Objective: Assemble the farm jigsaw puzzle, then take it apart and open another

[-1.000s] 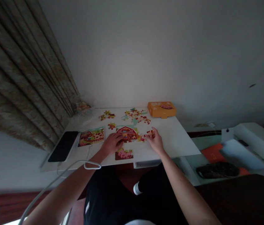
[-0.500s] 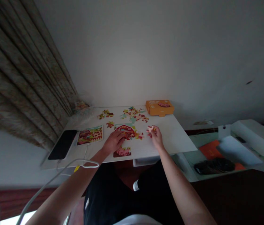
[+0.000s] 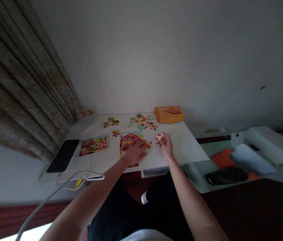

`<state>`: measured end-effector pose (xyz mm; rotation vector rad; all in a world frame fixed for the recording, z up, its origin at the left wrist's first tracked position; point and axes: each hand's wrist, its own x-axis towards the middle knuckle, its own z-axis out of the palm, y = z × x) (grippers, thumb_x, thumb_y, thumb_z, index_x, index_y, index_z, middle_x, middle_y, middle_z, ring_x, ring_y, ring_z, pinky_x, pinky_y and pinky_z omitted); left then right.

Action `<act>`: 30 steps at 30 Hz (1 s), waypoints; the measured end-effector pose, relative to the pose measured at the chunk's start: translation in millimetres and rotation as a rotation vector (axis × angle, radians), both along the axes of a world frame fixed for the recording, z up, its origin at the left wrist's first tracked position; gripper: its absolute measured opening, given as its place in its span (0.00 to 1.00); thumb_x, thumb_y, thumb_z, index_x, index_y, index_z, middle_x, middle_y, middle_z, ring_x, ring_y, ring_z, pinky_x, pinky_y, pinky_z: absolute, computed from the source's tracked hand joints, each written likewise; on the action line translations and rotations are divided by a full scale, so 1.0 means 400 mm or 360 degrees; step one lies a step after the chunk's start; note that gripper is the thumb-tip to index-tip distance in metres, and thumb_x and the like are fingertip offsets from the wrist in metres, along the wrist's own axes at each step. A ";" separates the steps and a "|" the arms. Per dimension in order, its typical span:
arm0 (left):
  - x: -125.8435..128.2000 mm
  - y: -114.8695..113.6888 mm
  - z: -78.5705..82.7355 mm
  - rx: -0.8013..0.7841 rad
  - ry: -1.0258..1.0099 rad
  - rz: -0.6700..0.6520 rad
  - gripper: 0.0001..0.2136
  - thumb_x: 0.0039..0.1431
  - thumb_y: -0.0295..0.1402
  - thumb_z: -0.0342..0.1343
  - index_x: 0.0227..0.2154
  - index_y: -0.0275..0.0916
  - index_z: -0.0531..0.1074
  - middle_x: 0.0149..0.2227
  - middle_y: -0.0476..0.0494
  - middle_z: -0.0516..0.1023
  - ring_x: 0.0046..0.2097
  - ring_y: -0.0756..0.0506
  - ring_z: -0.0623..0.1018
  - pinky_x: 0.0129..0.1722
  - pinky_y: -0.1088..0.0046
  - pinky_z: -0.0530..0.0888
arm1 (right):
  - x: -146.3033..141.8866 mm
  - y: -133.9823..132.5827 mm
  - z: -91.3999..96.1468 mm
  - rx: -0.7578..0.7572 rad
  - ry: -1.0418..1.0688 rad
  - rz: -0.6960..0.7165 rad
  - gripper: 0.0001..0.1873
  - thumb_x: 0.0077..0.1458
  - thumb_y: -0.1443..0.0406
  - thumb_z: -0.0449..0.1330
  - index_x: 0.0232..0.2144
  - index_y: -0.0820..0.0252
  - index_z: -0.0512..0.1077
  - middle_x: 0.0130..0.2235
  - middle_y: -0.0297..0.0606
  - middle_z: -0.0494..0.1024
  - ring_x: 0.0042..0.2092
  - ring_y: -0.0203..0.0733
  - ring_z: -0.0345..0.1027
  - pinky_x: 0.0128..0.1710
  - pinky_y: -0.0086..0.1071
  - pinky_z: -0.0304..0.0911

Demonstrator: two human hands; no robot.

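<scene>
Above the white desk [image 3: 181, 147], the right hand [image 3: 166, 146] pinches a pale jigsaw piece [image 3: 160, 136] in its fingertips, long side roughly crosswise, just right of the barn puzzle [image 3: 130, 141], where the left hand [image 3: 135, 152] lies open, fingers flat.

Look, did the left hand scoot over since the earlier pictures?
Yes, the left hand moved to the right, closer to the orange box and farther from the farm picture card.
</scene>
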<state>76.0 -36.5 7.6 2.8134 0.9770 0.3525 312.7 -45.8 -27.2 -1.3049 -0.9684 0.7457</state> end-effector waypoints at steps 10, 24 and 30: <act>0.021 -0.004 -0.020 -0.0087 -0.0029 0.0054 0.20 0.74 0.41 0.47 0.64 0.47 0.70 0.68 0.41 0.68 0.70 0.38 0.66 0.71 0.46 0.56 | 0.014 -0.002 0.012 -0.0093 0.0043 0.0062 0.30 0.52 0.43 0.66 0.48 0.57 0.72 0.44 0.46 0.84 0.32 0.43 0.79 0.25 0.29 0.66; 0.022 -0.008 -0.023 -0.0003 -0.0067 0.0066 0.19 0.72 0.38 0.50 0.63 0.46 0.71 0.67 0.42 0.70 0.68 0.38 0.68 0.70 0.49 0.60 | 0.127 0.067 0.034 -0.0060 -0.0481 0.0198 0.26 0.54 0.41 0.60 0.40 0.56 0.74 0.41 0.44 0.83 0.34 0.43 0.76 0.37 0.38 0.72; 0.021 -0.006 -0.025 -0.0030 -0.0103 0.0055 0.20 0.71 0.38 0.50 0.63 0.47 0.70 0.67 0.43 0.70 0.68 0.39 0.67 0.70 0.48 0.59 | 0.118 0.111 0.059 -0.0115 -0.0268 0.0461 0.29 0.47 0.45 0.68 0.45 0.55 0.72 0.28 0.32 0.81 0.24 0.40 0.71 0.28 0.33 0.68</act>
